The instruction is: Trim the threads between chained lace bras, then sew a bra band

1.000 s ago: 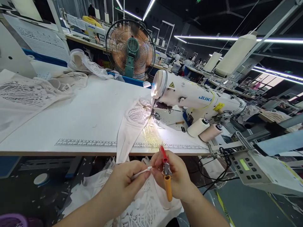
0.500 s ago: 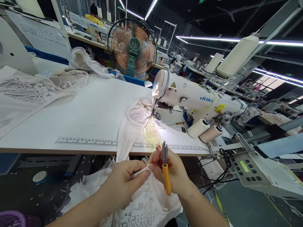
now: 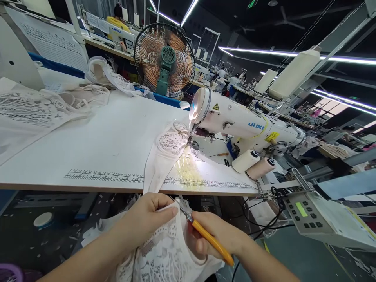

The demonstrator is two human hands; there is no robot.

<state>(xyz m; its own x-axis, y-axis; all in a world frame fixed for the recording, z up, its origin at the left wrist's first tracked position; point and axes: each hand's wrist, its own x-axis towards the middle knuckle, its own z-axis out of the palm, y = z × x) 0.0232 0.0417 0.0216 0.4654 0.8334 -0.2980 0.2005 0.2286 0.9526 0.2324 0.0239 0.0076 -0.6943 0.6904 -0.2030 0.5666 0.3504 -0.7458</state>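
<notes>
I am viewing a sewing station, with every position given relative to the white sewing machine. Below and in front of it, past the near edge of the table, my left hand is pinching a fold of white lace garment, fingers closed on the fabric. My right hand is gripping orange-handled thread snips, their metal tips touching the pinched edge just beside the left fingertips.

Risks, as I am judging them: the blades are working very close to the left fingertips, so a slip could nick skin. The lace is openwork, so tips set too deep could be cutting the pattern rather than a loose thread. The same garment is running up over the table edge to the needle area of the machine, where a lace cup is lying under the lamp glare; pulling down hard could be dragging it from under the foot.

Surroundings: two thread cones are lying just in front of the machine, to the right of the needle. A grey control panel is hanging lower right of it, its cables dangling near my right wrist. A printed ruler strip is running along the table edge to the left. More lace pieces are piled far left, and a standing fan is facing me from behind and left of the machine. A seated person in yellow is working far behind.
</notes>
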